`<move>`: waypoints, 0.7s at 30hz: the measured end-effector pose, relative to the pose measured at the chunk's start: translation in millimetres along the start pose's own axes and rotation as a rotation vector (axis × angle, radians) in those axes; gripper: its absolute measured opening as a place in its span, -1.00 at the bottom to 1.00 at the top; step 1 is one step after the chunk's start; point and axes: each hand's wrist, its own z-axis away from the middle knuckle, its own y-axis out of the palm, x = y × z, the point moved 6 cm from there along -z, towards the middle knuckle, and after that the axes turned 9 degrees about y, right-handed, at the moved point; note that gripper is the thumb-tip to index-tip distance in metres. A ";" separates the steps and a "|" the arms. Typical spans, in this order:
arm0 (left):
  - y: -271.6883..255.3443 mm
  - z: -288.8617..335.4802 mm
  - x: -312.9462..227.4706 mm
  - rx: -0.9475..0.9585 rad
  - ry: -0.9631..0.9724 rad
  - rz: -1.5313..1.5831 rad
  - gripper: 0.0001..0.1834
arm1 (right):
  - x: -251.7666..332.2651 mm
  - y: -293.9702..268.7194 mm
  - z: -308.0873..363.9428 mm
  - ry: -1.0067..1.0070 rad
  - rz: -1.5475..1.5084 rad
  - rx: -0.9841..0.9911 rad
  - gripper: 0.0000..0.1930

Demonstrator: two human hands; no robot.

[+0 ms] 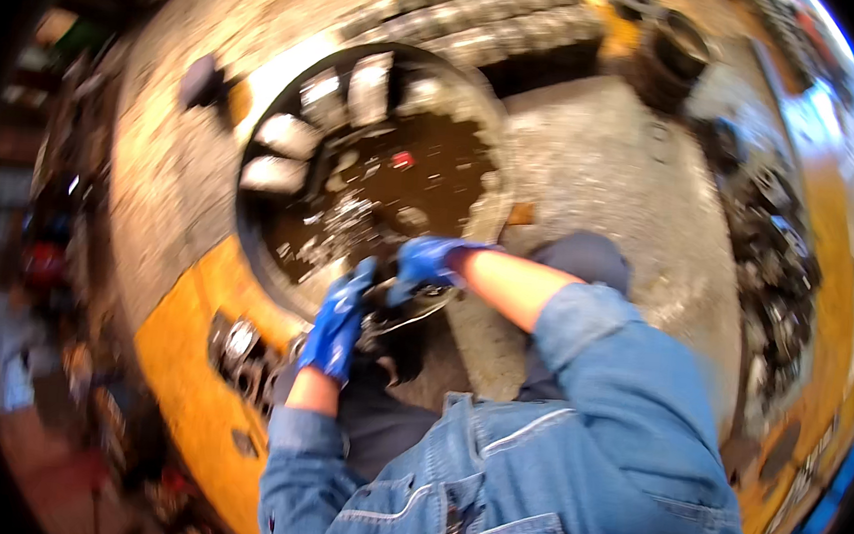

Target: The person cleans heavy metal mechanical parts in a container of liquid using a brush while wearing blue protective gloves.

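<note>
My left hand point(338, 322) and my right hand point(427, 265), both in blue gloves, are close together over the near rim of a round tub point(503, 163). Their fingers are closed around a small dark piece point(381, 292) between them, too blurred to name. Brown, murky liquid point(425, 161) fills much of the tub, with pale foam near my hands. Several silvery metal blocks point(369, 88) stand along the tub's far and left inner wall. A small red object point(402, 160) shows in the liquid.
Rows of stacked silvery metal parts point(486, 21) lie beyond the tub. Dark cylindrical metal pieces point(677, 48) stand at the far right. A long heap of dark metal parts point(774, 254) lies to the right. More metal parts point(245, 353) rest on the yellow floor point(185, 343) by my left arm.
</note>
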 end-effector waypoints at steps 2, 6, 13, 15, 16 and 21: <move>4.2 3.6 -3.1 -0.021 0.033 0.072 -0.41 | 2.9 5.2 -5.0 -0.050 -0.134 0.018 -0.52; 4.3 -26.0 15.8 0.034 -0.032 0.189 -0.52 | -2.1 -5.2 -13.5 -0.030 -0.155 -0.095 -0.57; -13.1 -90.3 41.6 0.050 -0.304 0.574 -0.33 | 15.3 -31.0 65.8 -0.340 -0.429 -0.321 -0.41; -31.7 -102.7 61.0 -0.081 -0.292 0.610 -0.31 | 21.9 -27.9 69.6 -0.434 -0.464 -0.349 -0.44; -30.8 -99.3 59.0 -0.136 -0.334 0.642 -0.31 | 22.1 -26.2 66.8 -0.388 -0.475 -0.341 -0.46; -40.7 -115.6 91.2 0.149 -0.154 0.822 -0.36 | 53.2 -29.7 72.4 -0.469 -0.371 -0.350 -0.56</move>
